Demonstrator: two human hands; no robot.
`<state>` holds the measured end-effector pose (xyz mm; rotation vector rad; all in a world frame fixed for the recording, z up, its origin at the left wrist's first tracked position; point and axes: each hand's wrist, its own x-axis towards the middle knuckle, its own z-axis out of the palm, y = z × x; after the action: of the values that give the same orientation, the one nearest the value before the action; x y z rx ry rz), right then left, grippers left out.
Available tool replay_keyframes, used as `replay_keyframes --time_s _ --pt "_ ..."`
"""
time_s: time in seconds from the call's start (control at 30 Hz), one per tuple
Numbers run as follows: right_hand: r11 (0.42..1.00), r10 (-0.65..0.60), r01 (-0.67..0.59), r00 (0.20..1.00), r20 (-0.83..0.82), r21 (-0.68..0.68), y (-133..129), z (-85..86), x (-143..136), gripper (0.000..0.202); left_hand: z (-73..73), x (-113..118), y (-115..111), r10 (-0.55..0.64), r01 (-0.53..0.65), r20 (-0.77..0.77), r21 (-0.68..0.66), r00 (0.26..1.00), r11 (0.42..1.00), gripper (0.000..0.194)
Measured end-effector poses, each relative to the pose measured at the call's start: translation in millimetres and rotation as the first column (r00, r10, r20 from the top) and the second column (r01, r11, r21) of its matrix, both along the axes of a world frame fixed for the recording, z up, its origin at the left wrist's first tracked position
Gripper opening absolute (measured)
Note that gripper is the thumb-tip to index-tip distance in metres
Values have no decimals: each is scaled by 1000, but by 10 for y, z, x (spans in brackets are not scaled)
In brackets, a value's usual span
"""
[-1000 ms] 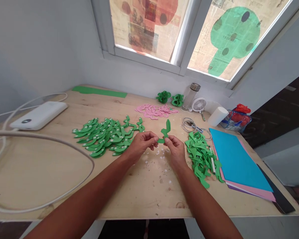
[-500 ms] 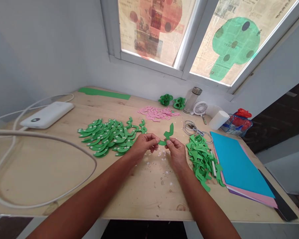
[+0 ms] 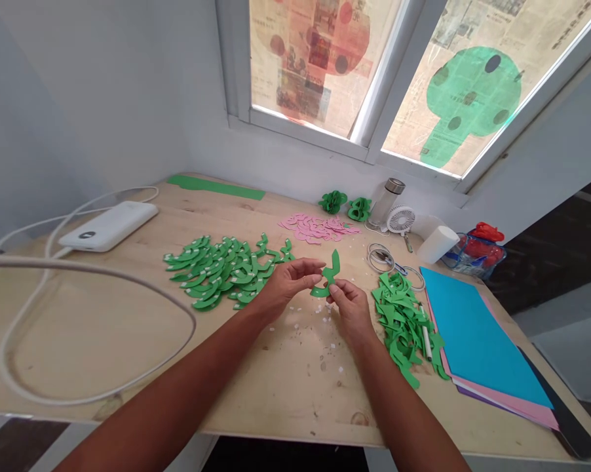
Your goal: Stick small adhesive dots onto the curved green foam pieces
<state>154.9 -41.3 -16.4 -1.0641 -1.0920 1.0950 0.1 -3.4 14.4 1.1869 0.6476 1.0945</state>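
A curved, zigzag green paper cutout (image 3: 333,264) is held upright over the middle of the table. My right hand (image 3: 352,308) pinches it near its lower bend, between thumb and fingers. Just left of the cutout is my left hand (image 3: 288,285), thumb and fingers apart; whether a fingertip touches the paper I cannot tell. Beside my left hand lies a heap of similar green cutouts (image 3: 221,269), many bearing small white patches. A pile of green scraps (image 3: 398,314) sits right of my right hand, with a white pen (image 3: 426,334) on it. Tiny white paper bits lie below my hands.
Pink cutouts (image 3: 318,228) and two green paper ornaments (image 3: 333,201) lie toward the wall. At right are scissors (image 3: 396,265), a bottle (image 3: 386,200), a small fan (image 3: 401,219), a white roll (image 3: 438,244) and coloured sheets (image 3: 482,334). A power bank (image 3: 109,226) with looping cables occupies the left.
My left fingers have parted from their pinch on the cutout's left end. The right hand keeps its hold, and the cutout has turned slightly. The camera view has shifted a little.
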Motion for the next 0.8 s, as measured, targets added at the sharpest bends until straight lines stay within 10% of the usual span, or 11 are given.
replay_keyframes --time_s 0.8 --pt "993 99 -104 991 -86 -57 -45 40 -20 23 -11 -39 9 9 12 -103 196 995 981 23"
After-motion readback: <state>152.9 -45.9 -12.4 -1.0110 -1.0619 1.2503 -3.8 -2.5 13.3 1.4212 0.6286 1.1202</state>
